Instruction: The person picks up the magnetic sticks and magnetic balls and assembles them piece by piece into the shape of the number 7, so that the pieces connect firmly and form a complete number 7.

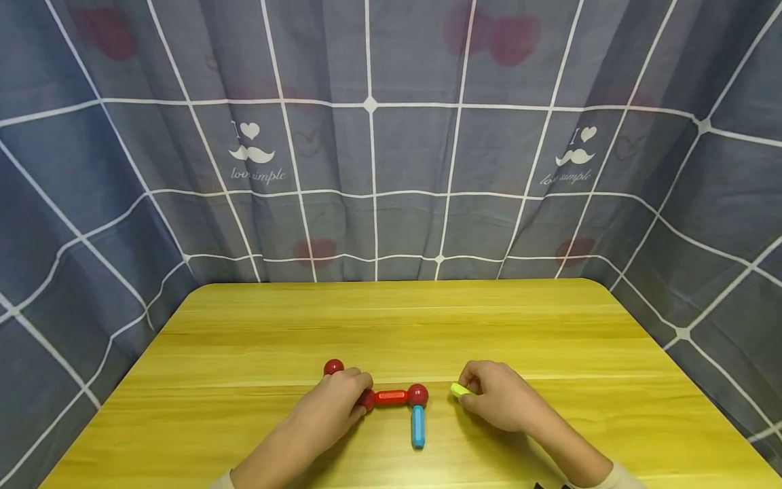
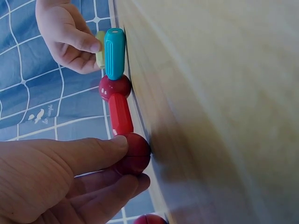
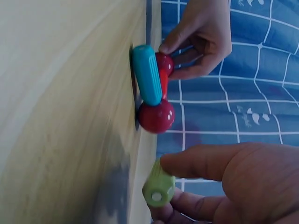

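1. Showing at the near edge are your pale sleeves (image 1: 613, 477), one behind each hand.
2. Next, the blue stick (image 1: 418, 428) points toward you, its far end touching the corner ball (image 1: 418, 394), which is red.
3. Your right hand (image 1: 501, 397) pinches the yellow-green stick (image 1: 459, 390) between thumb and fingers, to the right of the corner ball and apart from it; a pale disc (image 3: 156, 196) shows on the stick's end.
4. Your left hand (image 1: 337, 404) pinches the middle ball (image 2: 135, 156), also red, with your thumb on it and fingers behind.
5. The red rod (image 1: 391, 397) runs between those two balls, touching both, roughly square to the blue stick.
6. Slightly beyond your left hand is the third ball (image 1: 333, 367), red too; your hand hides whether it joins the others.
7. Farther out stretches bare wood grain of the table (image 1: 391, 326).
8. Behind it hangs the blue-grey curtain (image 1: 403, 156), gridded in white, with moustache and heart prints.
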Tool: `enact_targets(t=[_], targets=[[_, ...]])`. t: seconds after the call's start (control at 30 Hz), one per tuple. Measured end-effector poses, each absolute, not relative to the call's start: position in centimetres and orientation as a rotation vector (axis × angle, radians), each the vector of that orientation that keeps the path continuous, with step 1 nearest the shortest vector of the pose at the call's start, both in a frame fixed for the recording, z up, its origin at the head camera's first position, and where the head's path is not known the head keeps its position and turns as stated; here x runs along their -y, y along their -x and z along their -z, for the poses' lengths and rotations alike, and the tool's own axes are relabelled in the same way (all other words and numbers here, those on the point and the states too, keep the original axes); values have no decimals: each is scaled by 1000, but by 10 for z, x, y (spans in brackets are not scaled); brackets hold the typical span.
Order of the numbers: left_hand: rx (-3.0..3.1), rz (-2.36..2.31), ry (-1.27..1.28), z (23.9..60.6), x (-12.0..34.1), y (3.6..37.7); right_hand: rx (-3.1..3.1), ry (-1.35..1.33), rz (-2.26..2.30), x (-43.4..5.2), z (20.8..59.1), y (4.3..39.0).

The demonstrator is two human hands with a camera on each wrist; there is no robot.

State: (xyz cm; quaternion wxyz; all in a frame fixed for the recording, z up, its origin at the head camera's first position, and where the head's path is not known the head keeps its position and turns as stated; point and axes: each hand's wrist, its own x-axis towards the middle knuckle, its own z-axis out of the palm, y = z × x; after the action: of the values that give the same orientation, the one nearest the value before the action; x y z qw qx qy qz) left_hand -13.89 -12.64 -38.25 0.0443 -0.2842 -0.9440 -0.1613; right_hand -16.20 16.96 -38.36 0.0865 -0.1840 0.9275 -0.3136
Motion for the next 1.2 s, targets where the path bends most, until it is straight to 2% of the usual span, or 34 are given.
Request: enact_targets(t=[1.2], targets=[[2893,484,860,382,127,136,-2538,674,934,-149,386,130]])
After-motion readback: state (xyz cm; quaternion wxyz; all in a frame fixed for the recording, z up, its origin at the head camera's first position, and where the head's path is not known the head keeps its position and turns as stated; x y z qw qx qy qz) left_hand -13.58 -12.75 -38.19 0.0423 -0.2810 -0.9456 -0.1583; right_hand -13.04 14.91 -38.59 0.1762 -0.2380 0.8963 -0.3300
